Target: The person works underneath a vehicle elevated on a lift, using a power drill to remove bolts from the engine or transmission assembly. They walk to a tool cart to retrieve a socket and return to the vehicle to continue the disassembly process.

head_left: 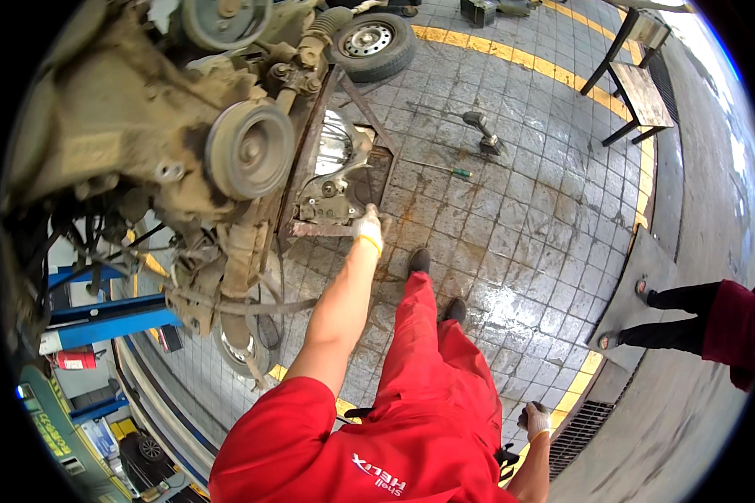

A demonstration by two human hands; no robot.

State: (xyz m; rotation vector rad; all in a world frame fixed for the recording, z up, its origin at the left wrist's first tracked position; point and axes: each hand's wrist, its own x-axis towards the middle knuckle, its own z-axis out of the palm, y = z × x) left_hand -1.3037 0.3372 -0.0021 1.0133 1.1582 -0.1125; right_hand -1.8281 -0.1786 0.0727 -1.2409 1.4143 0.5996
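My left hand [368, 229], in a white glove with a yellow cuff, is closed at the near right corner of a rusty metal tray [320, 229]. Its fingers meet the end of a greasy cast-metal engine cover [331, 207] lying in that tray; what exactly they grip is hidden. A shiny, silvery piece [331, 138] lies farther back in the tray. Low at my right side hangs my right hand [535, 419], gloved, dark at the fingers and curled. Whether it holds anything cannot be made out.
A dirty engine with a pulley [250, 149] fills the upper left beside the tray. On the tiled floor lie a green-handled screwdriver [460, 173] and a dark tool [481, 132]. A wheel [373, 46] lies beyond. A wooden stool [642, 94] and another person [703, 323] are at right.
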